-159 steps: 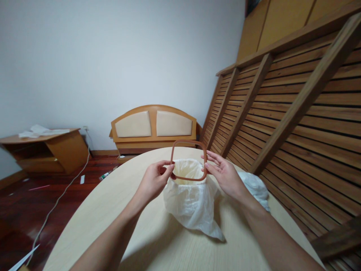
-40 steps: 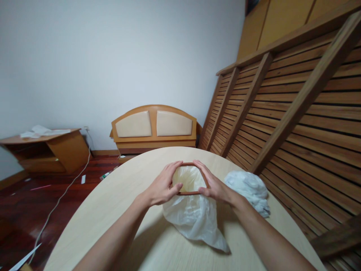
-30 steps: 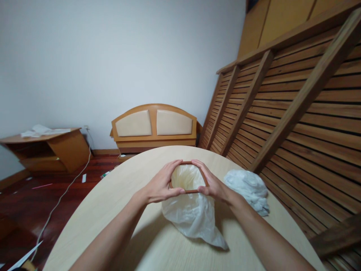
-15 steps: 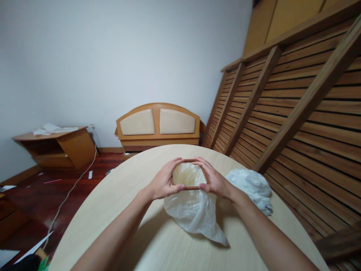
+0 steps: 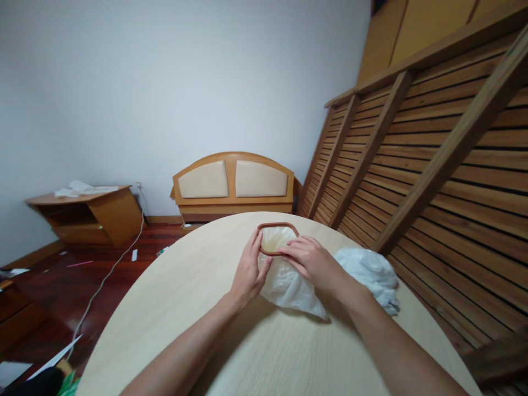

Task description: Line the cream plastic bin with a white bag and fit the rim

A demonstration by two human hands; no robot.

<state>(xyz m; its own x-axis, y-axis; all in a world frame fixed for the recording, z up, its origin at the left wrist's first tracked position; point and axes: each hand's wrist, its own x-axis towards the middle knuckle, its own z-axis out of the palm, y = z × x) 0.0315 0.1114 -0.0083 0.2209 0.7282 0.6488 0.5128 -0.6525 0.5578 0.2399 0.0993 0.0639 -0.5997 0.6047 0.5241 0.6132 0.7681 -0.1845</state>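
Note:
A brown ring (image 5: pixel 277 224) with rounded corners frames the mouth of a white plastic bag (image 5: pixel 289 286), which hangs outside it and trails to the right over the table. Whatever stands under the bag is hidden. At the ring's left side, my left hand (image 5: pixel 249 269) curls its fingers against the edge, the thumb lower on the bag. My right hand (image 5: pixel 309 257) is closed over the near right part of the ring, its fingertips pressing the edge and the bag there.
A crumpled bundle of white plastic (image 5: pixel 369 275) lies on the round pale table (image 5: pixel 181 297), right of my right forearm. Slatted wooden boards (image 5: pixel 412 176) lean along the right. Behind the table stands a headboard (image 5: pixel 235 181); a low cabinet (image 5: pixel 91 214) and a cable (image 5: pixel 107 280) are to the left.
The ring and bag have shifted away from me. My right hand moved from the ring's right side to its near edge; my left hand slid lower along the left side.

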